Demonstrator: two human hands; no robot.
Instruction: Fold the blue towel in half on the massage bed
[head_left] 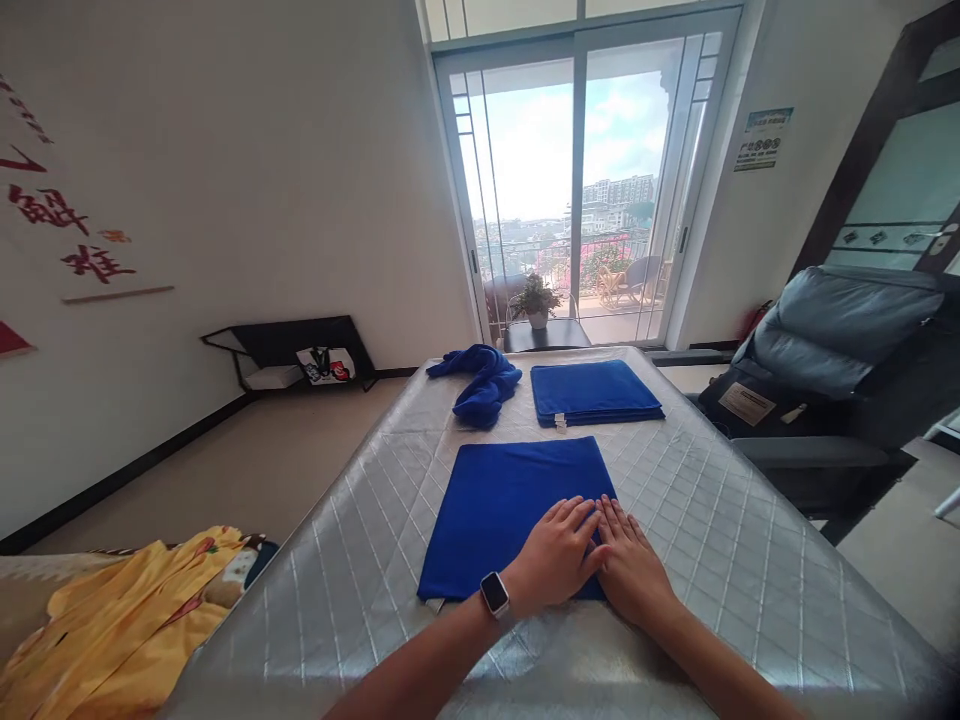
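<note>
The near right corner of the folded square of deep-blue fabric point(510, 510) is partly hidden beneath two hands, and both forearms run off the bottom of the view. The left hand point(559, 545), with a dark-faced watch point(495, 594) at its wrist, and the right hand point(634, 565) lie open and flat, palms down, at the cloth's right edge, touching each other. Print on the white tag point(560, 421) of the flat blue fabric stack point(596, 390) is too small to read; bunched folds obscure the shape of the crumpled blue cloth point(484, 385). The silver quilted table covering point(352, 540) shows widely on either side of the folded square, with a narrow strip before the stack.
</note>
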